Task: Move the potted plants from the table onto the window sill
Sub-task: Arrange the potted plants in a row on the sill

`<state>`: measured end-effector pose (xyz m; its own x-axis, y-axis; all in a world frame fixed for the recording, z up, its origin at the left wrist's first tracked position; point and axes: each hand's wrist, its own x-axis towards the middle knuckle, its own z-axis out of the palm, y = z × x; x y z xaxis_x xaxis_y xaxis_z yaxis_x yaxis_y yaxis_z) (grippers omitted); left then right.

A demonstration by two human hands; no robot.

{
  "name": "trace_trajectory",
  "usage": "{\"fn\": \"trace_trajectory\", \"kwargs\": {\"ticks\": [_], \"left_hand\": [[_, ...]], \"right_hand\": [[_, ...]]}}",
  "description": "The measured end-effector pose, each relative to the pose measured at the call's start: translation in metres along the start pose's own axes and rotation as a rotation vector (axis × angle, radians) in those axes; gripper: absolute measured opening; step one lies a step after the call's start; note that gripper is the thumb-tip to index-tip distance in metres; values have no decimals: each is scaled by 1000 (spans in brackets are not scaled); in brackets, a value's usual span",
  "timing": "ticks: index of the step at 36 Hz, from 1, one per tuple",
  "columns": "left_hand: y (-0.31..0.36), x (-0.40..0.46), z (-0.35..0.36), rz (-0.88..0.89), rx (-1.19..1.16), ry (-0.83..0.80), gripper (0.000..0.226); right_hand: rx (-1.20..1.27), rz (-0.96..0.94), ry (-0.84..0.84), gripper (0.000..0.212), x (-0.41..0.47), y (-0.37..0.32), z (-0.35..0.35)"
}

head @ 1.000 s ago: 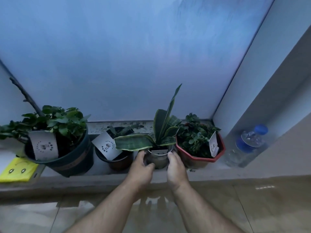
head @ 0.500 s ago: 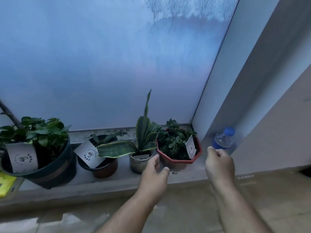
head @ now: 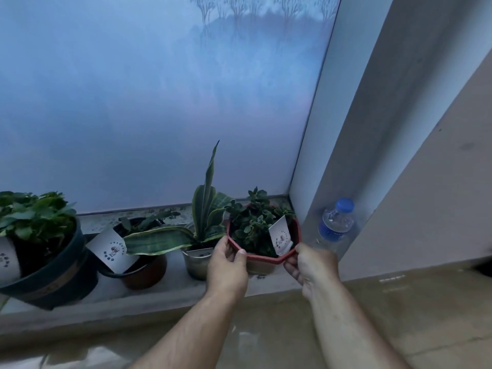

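Four potted plants stand along the window sill: a dark green pot, a brown pot, a metal pot, then the red pot, gripped between both hands, left hand pinching its left rim, right hand curled on its right rim; a water bottle stands just right

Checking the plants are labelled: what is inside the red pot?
The red pot holds a small-leaved green plant and a white tag. Leaves cover the soil.
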<state>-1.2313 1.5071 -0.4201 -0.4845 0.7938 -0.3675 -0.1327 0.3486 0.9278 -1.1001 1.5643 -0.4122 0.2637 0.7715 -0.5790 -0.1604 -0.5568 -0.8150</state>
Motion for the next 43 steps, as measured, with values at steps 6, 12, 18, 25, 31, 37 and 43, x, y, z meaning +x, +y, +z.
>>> {"fn": "trace_trajectory", "kwargs": {"ticks": [6,12,18,25,31,37,43], "left_hand": [[-22,1,12,-76,-152,104,26],[-35,18,13,-104,-184,37,25],[-30,25,6,-87,-93,-83,28],[29,-40,-38,-75,50,-208,39],[58,-71,-138,49,11,-95,19],[70,-63,-222,197,-124,278,16],[59,-51,-297,214,-162,644,22]], "right_hand": [[-43,113,-85,11,-12,12,-5],[-117,-2,-42,11,-6,3,-8],[-103,39,-44,9,-5,6,-5],[-487,-170,29,25,-40,-2,-24],[-602,-537,96,64,-40,6,-28],[-637,-596,-256,4,-175,-8,60],[-600,-469,-600,8,-213,28,144]]}}
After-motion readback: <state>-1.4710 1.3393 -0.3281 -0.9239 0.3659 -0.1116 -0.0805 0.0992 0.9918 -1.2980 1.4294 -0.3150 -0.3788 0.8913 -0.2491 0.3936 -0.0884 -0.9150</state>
